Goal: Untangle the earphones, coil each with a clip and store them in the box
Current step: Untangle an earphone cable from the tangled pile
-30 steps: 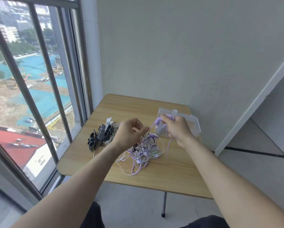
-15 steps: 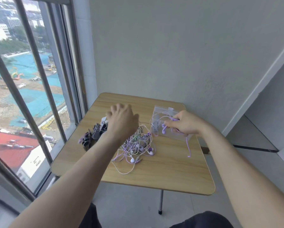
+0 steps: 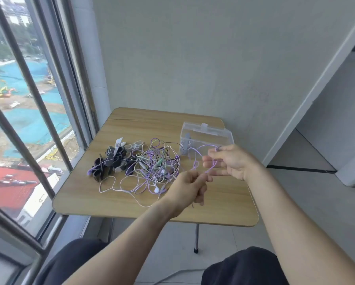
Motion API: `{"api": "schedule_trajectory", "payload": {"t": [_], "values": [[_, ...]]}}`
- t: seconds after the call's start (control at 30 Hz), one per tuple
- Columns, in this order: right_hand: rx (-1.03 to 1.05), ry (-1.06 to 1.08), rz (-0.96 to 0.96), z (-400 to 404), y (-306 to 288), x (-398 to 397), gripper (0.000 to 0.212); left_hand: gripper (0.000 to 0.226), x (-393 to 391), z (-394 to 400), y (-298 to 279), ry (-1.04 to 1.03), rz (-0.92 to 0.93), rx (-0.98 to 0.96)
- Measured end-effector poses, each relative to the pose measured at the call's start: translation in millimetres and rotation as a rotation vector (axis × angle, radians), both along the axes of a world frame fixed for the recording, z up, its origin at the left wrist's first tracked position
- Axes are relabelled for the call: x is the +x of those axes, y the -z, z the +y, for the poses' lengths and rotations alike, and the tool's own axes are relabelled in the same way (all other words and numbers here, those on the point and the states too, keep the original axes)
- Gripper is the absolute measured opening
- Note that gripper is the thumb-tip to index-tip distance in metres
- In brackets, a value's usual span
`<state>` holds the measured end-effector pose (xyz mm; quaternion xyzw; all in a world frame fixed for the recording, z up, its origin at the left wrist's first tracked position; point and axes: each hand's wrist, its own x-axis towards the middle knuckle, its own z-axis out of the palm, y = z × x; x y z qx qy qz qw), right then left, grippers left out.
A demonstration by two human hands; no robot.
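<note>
**Both hands on one purple cable above the counter**

While I look down through the head camera, my two forearms reach in from the near edge and meet above the right half of the counter. Nearest is my left hand, its fingers curled, pinching a purple earphone cable at the fingertips. Just beyond it and to the right, my right hand pinches the same cable between thumb and forefinger, with the other fingers stretched toward the left. Between the two hands the cable hangs in a small loop, and a longer strand arcs back toward the box.

Left of my hands, in the middle of the counter, lies the tangle of earphones: white, purple, black and pale green cables knotted together, with loose white loops spilling toward the near edge and a white earbud at the near side of the heap. Left of the tangle, touching it, sits the pile of clips, dark, grey and white.

Farther off, at the far right of the counter, stands the clear plastic box, its lid up; something pale lies inside at its left end, and I cannot tell what it is.
</note>
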<state>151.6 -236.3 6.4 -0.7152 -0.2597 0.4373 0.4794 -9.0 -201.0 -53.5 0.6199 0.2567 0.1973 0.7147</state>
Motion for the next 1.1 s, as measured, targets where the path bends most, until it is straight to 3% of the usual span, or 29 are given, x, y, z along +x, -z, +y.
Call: {"api": "schedule_trajectory", "payload": {"t": [0.17,0.27,0.3,0.33,0.4,0.47,0.53,0.63,0.7,0.8,0.87,0.93,1.03,1.1], "values": [[-0.251,0.126,-0.382,-23.2,18.4,42.9,0.013,0.030,-20.2,30.0,-5.8,-0.162,0.169,0.025],[-0.607,0.109,-0.868,-29.2,19.7,51.4,0.024,0.029,-28.8,46.0,-9.5,-0.185,0.204,0.071],[-0.701,0.081,-0.964,-30.0,19.4,46.9,0.037,0.028,-30.3,48.9,-11.3,-0.166,0.219,0.087],[-0.726,0.038,-1.013,-31.0,17.7,40.5,0.054,0.028,-30.9,51.0,-13.3,-0.137,0.231,0.108],[-0.485,-0.131,-1.080,-29.9,14.8,24.6,0.073,0.028,-31.6,53.3,-17.4,-0.070,0.229,0.148],[-0.089,-0.366,-0.928,-23.6,16.6,3.3,0.071,0.029,-31.6,55.5,-20.7,-0.016,0.200,0.174],[0.121,-0.471,-0.695,-13.9,29.8,-13.7,0.048,0.036,-31.2,58.5,-24.9,0.011,0.152,0.139],[0.293,-0.333,-0.526,-0.5,51.9,-22.4,0.018,0.042,-32.5,67.9,-27.9,0.014,0.039,-0.022],[0.390,-0.199,-0.469,0.4,57.5,-25.2,0.011,0.040,-36.4,73.7,-27.5,0.012,-0.046,-0.208],[0.472,0.059,-0.494,16.6,66.1,-23.6,0.019,0.029,-39.1,95.7,-15.5,0.019,-0.161,-0.400],[0.497,0.106,-0.433,20.9,70.9,-17.5,0.020,0.022,-41.4,101.6,-7.6,0.013,-0.270,-0.472],[0.500,-0.020,-0.364,19.1,75.7,-12.1,0.018,0.025,-44.5,106.6,3.0,0.007,-0.401,-0.553],[0.498,-0.199,-0.112,11.4,89.2,-11.0,0.031,0.039,-53.6,115.8,20.6,0.038,-0.579,-0.722],[0.477,-0.238,-0.100,10.4,93.0,-14.1,0.020,0.042,-59.1,119.5,25.7,0.082,-0.720,-0.839]]}}
